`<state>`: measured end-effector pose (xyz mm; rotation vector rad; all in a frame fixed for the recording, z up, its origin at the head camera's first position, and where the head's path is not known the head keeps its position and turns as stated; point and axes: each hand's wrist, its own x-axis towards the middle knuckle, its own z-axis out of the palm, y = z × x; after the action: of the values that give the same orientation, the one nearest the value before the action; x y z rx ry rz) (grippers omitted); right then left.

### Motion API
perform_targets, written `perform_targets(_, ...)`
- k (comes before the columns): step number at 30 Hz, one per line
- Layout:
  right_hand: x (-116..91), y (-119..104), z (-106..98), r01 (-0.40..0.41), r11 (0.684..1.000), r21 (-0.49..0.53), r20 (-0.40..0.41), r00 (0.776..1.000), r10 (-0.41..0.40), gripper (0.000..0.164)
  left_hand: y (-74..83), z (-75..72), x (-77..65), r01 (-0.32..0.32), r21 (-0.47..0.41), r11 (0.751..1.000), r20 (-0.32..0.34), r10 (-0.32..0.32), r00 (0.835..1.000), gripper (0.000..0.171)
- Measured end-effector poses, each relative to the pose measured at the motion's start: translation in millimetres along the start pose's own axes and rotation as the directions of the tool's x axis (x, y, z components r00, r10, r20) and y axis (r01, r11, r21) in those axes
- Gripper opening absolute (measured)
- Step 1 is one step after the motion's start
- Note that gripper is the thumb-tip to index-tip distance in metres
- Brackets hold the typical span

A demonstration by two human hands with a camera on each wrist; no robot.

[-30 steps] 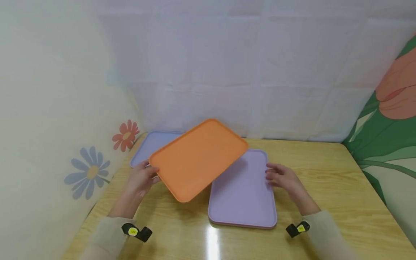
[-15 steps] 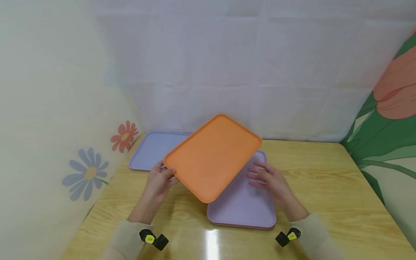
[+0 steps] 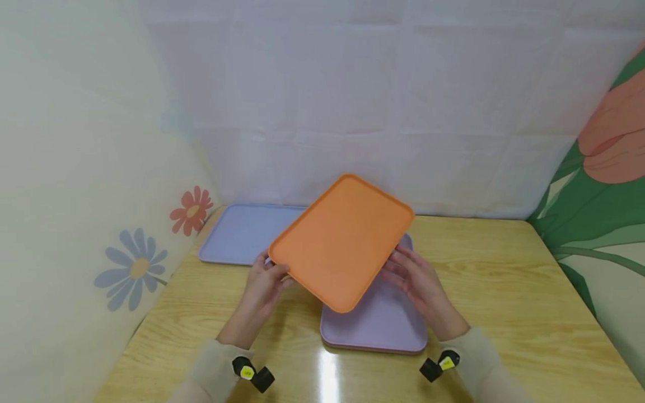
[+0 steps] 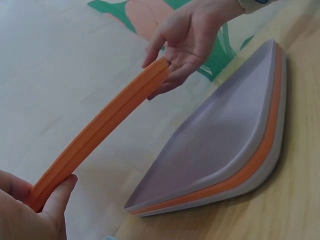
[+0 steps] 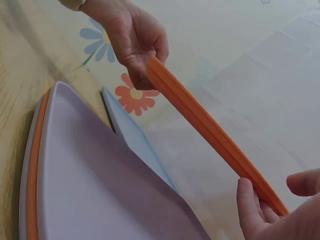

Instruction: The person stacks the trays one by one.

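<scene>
In the head view, an orange tray [image 3: 342,240] is held up at a tilt above a stack of trays. My left hand [image 3: 262,288] pinches its left edge, the thumb on top and the fingers behind. My right hand [image 3: 415,280] is at the tray's right edge; in the right wrist view its fingers [image 5: 247,205] touch the underside while the thumb stands apart. Topmost in the stack is a lavender tray [image 3: 373,330], partly hidden by the orange one. The left wrist view shows an orange tray [image 4: 265,145] beneath it and a pale one at the bottom.
A light blue tray [image 3: 247,232] lies at the back left of the wooden table [image 3: 519,291], its right end hidden behind the raised tray. A white cloth [image 3: 353,101] hangs behind the table. The side walls carry flower pictures.
My left hand has carried the orange tray to the right and slightly up. My right hand has moved left from the stack's right edge to the raised tray.
</scene>
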<state>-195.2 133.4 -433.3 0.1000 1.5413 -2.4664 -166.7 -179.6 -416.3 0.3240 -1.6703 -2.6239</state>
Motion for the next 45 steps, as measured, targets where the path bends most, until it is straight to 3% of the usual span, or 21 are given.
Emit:
perform_targets(6, 4.2, 1.2, -0.9, 0.004, 1.000, 0.031, -0.044, 0.999, -0.002, 0.057, -8.9, 5.8, -2.1, 0.018, 0.061, 0.998, 0.013, -0.018, 1.000, 0.064)
perform_targets(12, 6.8, 2.7, -5.7, -0.019, 1.000, -0.015, -0.117, 0.993, 0.017, 0.058, -17.9, 7.1, -3.3, 0.020, 0.148, 0.989, 0.016, -0.023, 1.000, 0.064)
perform_targets(25, 9.3, -0.1, -16.9, -0.007, 0.999, -0.036, -0.179, 0.984, 0.000, 0.058, -24.5, 5.2, -5.6, 0.083, 0.215, 0.973, 0.113, -0.109, 0.988, 0.061)
perform_targets(30, 8.0, -5.1, -25.3, -0.014, 0.997, -0.071, -0.152, 0.988, 0.003, 0.059, -19.9, -0.3, -2.6, 0.097, 0.322, 0.942, 0.155, -0.153, 0.976, 0.053)
perform_targets(37, 5.5, -13.0, -35.7, -0.030, 0.990, -0.138, -0.077, 0.997, 0.020, 0.059, -12.1, -1.7, 7.7, 0.059, 0.491, 0.869, 0.219, -0.189, 0.957, 0.049)
perform_targets(45, 5.3, -17.0, -43.6, -0.022, 0.984, -0.179, 0.025, 0.999, 0.027, 0.061, -8.5, 5.4, 24.8, 0.028, 0.532, 0.846, 0.282, -0.208, 0.937, 0.059)
